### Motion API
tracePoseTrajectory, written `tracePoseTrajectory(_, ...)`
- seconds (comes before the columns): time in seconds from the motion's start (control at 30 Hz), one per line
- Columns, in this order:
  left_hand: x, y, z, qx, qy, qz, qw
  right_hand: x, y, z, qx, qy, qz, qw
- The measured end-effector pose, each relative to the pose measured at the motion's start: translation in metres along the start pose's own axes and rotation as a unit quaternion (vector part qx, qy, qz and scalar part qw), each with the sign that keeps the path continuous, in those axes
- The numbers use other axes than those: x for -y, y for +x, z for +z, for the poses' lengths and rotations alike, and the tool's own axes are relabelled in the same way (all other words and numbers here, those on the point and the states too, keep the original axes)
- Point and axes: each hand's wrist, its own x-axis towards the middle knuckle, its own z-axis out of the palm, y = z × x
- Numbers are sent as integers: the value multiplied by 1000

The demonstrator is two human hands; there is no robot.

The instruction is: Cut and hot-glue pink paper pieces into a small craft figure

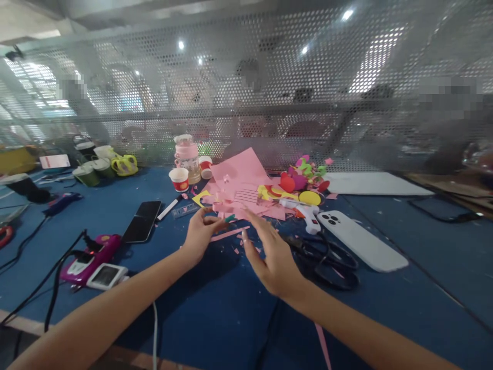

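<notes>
My left hand is closed in a pinch, with a small teal tip showing at its fingertips. What the pinch holds is not clear. A narrow pink paper strip runs from just under this hand towards my right thumb; whether it is gripped or lies on the table I cannot tell. My right hand is open, thumb and fingers apart, close to the strip's right end. Behind the hands lie pink paper sheets and a piece with dark parallel lines. Black-handled scissors rest beside my right hand.
A white glue gun and white phone lie right; cut paper shapes are heaped behind. Leftwards are a black phone, purple power strip with cords, paper cup and bottle. A perforated screen borders the blue table.
</notes>
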Motion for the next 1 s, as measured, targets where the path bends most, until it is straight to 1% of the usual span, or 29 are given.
tracePoseTrajectory(0.1, 2, -1, 1, 22, 2, 11, 1000, -1, -3, 7, 33, 75, 94, 992)
tracePoseTrajectory(0.17, 2, -2, 2, 37, 5, 15, 999, -2, -3, 9, 43, 148, 154, 976)
tracePoseTrajectory(0.2, 2, -2, 2, 45, 2, 11, 999, -3, -3, 9, 46, 192, 183, 963)
tracePoseTrajectory(0.27, 2, -3, 3, 60, -9, -6, 998, -3, -1, 10, 45, 285, 241, 927)
tracePoseTrajectory(0.33, 1, -3, 3, 67, -13, -25, 997, -4, 2, 11, 33, 369, 296, 880)
tracePoseTrajectory(0.43, -1, -4, 3, 67, 0, -36, 997, -6, 8, 12, 2, 449, 360, 818)
tracePoseTrajectory(0.53, -3, -4, 4, 70, 3, -37, 997, -8, 13, 14, -18, 488, 389, 781)
tracePoseTrajectory(0.7, -3, -6, 5, 89, 18, -36, 995, -10, 15, 16, -27, 503, 410, 760)
tracePoseTrajectory(0.8, -3, -7, 7, 76, 27, -46, 996, -12, 13, 16, -39, 507, 417, 753)
tracePoseTrajectory(1.0, -5, -10, 11, 39, 21, -68, 997, -11, 13, 17, -66, 503, 414, 756)
